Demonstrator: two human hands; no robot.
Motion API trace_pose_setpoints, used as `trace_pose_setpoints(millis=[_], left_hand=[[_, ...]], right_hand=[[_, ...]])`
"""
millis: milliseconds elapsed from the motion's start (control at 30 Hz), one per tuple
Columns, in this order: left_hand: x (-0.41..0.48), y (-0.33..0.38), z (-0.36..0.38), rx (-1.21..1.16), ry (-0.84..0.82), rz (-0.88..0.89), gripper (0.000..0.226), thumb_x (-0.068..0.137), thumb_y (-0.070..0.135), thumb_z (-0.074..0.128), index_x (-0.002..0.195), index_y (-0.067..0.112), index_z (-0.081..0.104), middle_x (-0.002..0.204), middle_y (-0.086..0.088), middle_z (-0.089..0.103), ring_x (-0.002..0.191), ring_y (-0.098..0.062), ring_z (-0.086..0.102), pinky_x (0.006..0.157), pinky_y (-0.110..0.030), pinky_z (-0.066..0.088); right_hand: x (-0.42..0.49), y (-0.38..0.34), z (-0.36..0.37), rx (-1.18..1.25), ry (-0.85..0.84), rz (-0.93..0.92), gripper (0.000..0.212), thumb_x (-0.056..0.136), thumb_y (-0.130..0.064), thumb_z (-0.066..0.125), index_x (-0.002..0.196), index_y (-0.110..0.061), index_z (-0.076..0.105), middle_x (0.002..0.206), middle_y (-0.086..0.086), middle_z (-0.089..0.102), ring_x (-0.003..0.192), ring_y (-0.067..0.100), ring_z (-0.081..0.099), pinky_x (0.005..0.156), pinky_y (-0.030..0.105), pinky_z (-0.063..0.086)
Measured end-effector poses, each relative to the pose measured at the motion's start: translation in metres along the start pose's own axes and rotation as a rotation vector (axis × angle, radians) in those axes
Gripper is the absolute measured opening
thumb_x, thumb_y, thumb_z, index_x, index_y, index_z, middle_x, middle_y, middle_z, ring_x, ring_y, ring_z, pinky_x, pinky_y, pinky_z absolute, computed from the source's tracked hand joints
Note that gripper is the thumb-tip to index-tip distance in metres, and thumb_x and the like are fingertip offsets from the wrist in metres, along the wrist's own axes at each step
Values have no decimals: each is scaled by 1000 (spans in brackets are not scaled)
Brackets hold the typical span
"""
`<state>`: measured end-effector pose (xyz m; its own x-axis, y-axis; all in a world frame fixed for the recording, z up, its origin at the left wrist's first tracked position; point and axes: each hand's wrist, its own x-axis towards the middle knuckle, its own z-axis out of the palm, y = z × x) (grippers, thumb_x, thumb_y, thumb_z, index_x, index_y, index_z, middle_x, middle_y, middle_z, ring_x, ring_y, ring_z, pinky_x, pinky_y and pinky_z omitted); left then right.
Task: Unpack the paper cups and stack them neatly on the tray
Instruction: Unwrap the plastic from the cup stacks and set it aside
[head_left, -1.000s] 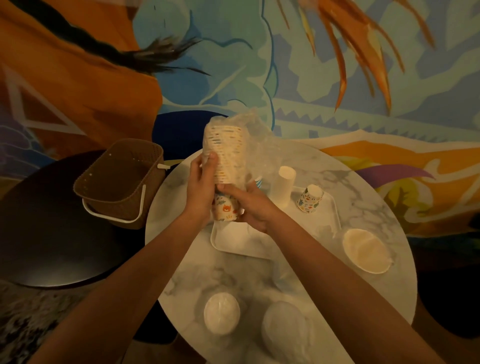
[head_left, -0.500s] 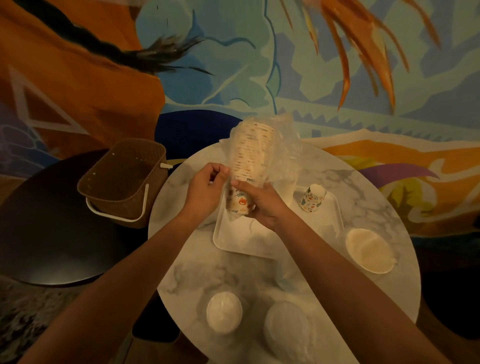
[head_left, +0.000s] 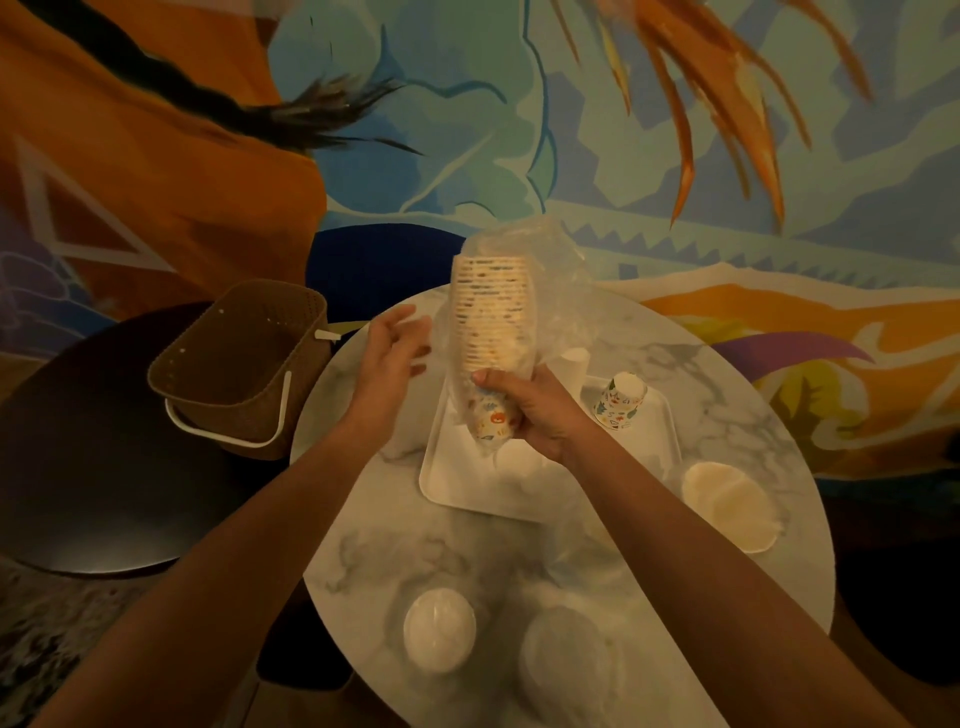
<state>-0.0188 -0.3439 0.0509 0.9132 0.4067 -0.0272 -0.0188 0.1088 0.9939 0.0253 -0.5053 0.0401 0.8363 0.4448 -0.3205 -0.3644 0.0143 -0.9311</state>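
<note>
Far left there's a brown woven basket (head_left: 244, 364) with a white handle, parked on a darker round surface (head_left: 104, 467) just beside our marble worktop (head_left: 727, 415). Next over, our left hand (head_left: 387, 364) is in the air with fingers spread and relaxed, holding nothing, just left of the cups and not quite touching them as far as we can tell. The stack of paper cups (head_left: 491, 317) is held up roughly upright above the far-left part of the white tray (head_left: 467, 493), half out of its crinkly clear plastic wrapper (head_left: 556, 291), which bunches up on the right side. Our right hand (head_left: 535, 410) has its fingers curled round the bottom end of the stack, wrapper included. Further right, one printed cup (head_left: 621, 400) stands upside down at the tray's far right corner, and a pale paper plate (head_left: 727, 504) lies on the worktop right of the tray.
</note>
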Motion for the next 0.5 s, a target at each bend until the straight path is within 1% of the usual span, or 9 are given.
trace_pose_setpoints(millis=[67, 100, 167, 233, 300, 367, 400, 467, 500], left_hand=[[10, 8, 6, 91, -13, 26, 32, 95, 37, 50, 126, 31, 45, 129, 3, 53, 114, -13, 54, 93, -33, 48], [12, 10, 9, 149, -33, 45, 34, 95, 36, 50, 128, 29, 47, 129, 3, 55, 114, -13, 55, 93, -34, 49], [11, 8, 13, 218, -55, 60, 34, 95, 30, 51, 128, 23, 52, 120, 2, 61, 107, -12, 60, 88, -32, 52], [7, 4, 14, 233, -34, 77, 23, 95, 23, 52, 117, 18, 60, 105, 3, 66, 95, -6, 63, 79, -21, 53], [3, 0, 14, 259, -9, 101, 12, 94, 15, 53, 99, 18, 64, 88, 8, 65, 80, 0, 62, 69, -13, 50], [-1, -9, 13, 295, 2, 107, 17, 93, 10, 55, 86, 22, 63, 77, 12, 63, 68, 4, 58, 64, -10, 46], [-4, -15, 11, 325, -13, 91, 18, 91, 9, 56, 82, 23, 63, 73, 11, 61, 64, 3, 56, 62, -10, 44], [-12, -28, 4, 446, -82, 53, 16, 88, 10, 61, 78, 22, 64, 67, 8, 60, 59, 1, 52, 60, -11, 41], [-16, -34, 0, 518, -126, 45, 14, 86, 11, 64, 76, 21, 65, 66, 7, 61, 57, 1, 52, 59, -10, 40]], right_hand=[[0, 0, 1, -10, -16, 0, 65, 67, -20, 79, 127, -15, 54, 107, 5, 70, 100, 25, 67, 88, 50, 52], [-1, 1, 1, 2, -21, -3, 63, 68, -20, 79, 126, -15, 55, 106, 5, 70, 99, 25, 67, 87, 49, 52], [-3, -1, 3, 49, -31, -17, 56, 73, -19, 75, 125, -14, 56, 106, 6, 70, 99, 26, 66, 87, 50, 52], [-4, -2, 4, 88, -31, -27, 54, 74, -20, 74, 124, -14, 57, 107, 7, 69, 99, 26, 66, 87, 49, 53], [-3, -5, 5, 109, -5, -34, 60, 71, -22, 77, 126, -15, 55, 110, 7, 69, 99, 26, 66, 84, 48, 54], [0, -9, 5, 177, 42, -28, 70, 65, -29, 79, 129, -18, 51, 112, 7, 68, 95, 23, 68, 76, 46, 57], [2, -11, 5, 226, 59, -24, 73, 63, -30, 79, 130, -19, 50, 110, 6, 68, 90, 21, 69, 71, 43, 57], [3, -14, 4, 286, 76, -30, 73, 66, -29, 78, 132, -19, 49, 102, 3, 68, 82, 18, 70, 64, 39, 57], [3, -15, 4, 282, 80, -35, 72, 67, -28, 77, 132, -18, 48, 100, 3, 68, 81, 18, 69, 65, 40, 57]])
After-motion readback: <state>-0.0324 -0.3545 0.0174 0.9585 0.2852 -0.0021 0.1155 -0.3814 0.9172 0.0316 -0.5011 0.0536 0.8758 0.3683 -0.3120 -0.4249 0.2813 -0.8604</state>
